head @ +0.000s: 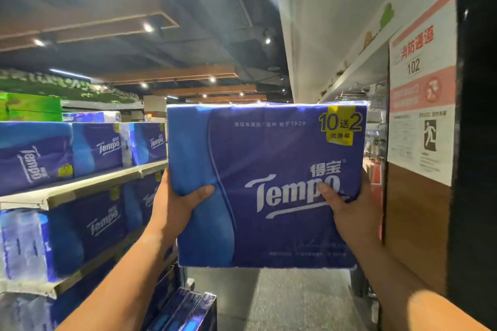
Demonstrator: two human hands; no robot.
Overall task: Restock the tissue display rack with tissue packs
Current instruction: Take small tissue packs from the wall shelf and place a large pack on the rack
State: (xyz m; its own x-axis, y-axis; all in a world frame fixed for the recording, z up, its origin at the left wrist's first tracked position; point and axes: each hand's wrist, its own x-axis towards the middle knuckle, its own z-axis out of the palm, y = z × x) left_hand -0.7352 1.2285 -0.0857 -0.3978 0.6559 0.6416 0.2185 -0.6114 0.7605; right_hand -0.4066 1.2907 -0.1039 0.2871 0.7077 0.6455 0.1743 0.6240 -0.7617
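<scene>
Both hands hold 1 blue Tempo tissue pack [266, 185] raised at about head height, its printed face turned toward the camera and its long axis running left to right. The left hand [177, 204] grips the pack's left edge with the thumb curled over the front, and the right hand [347, 212] grips the right edge the same way, thumb pressed across the "Tempo" logo; the remaining fingers sit behind the pack, out of sight.

The tissue display rack [80, 188] lies entirely to the left of the pack, so the left hand is the nearer one. Its upper shelf already carries a row of shelved Tempo packs [102, 148], and the nearest of these sits just beside the held pack's left edge, at about the same height. The shelf below is also filled, and more packs [185, 309] stand low down near the floor.

Judging from this, the coming move is a leftward carry, leading with the left edge, likely up onto the row or into a gap that cannot be made out here. To the right, a wall with a fire exit sign [422, 115] stands near.
</scene>
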